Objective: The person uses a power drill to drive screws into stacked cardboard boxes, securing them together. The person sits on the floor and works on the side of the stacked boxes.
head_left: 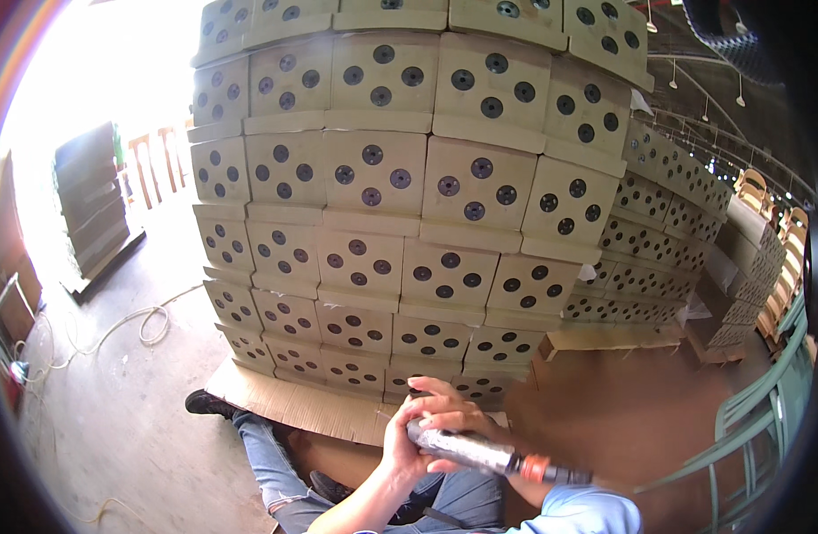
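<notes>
My left hand [403, 447] is closed around the near end of a silver, tube-shaped hand tool [467, 448] with an orange-red ring and a black tip. My right hand [455, 412] comes over from the other side, with its fingers wrapped about the same end. The tool lies slanted, its ringed end toward the lower right, close to my blue sleeve [591, 510]. Just beyond the hands rises a tall stack of beige blocks [360, 209], each with black discs on its front. The lowest row is partly hidden behind my fingers.
A cardboard sheet [293, 400] lies under the stack. More disc-fronted blocks [644, 245] stand on wooden pallets at right, by green curved frames [756, 427] and wooden chairs [791, 240]. A pale hose [115, 334] loops over the floor at left, near a dark stack [90, 209].
</notes>
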A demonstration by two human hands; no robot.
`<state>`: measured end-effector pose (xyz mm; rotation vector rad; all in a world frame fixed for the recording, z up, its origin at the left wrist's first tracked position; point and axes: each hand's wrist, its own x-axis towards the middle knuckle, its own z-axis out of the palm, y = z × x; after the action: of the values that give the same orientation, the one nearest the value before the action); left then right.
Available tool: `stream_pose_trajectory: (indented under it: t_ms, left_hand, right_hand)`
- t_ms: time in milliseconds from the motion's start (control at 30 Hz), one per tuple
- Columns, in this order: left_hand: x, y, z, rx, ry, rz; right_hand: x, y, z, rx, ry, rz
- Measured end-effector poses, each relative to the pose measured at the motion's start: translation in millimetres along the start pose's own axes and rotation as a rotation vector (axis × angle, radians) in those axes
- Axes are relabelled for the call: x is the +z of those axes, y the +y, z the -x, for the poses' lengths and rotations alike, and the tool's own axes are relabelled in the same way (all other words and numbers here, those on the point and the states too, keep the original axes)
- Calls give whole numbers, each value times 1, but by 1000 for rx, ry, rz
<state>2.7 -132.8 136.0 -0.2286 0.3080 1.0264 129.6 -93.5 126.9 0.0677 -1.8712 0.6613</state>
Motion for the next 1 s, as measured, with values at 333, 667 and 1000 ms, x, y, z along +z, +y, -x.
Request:
stream_pose_trajectory:
  t_ms: [333,667,1000]
  left_hand:
    - [-19,-6,-29,32,-26,-54]
    - [-314,48,-83,210,684,-233]
    - [-286,48,-79,338,475,-322]
  right_hand:
    - [-5,-2,-9,-50,31,13]
    - [9,37,58,350,802,-206]
    - [5,25,57,251,850,-318]
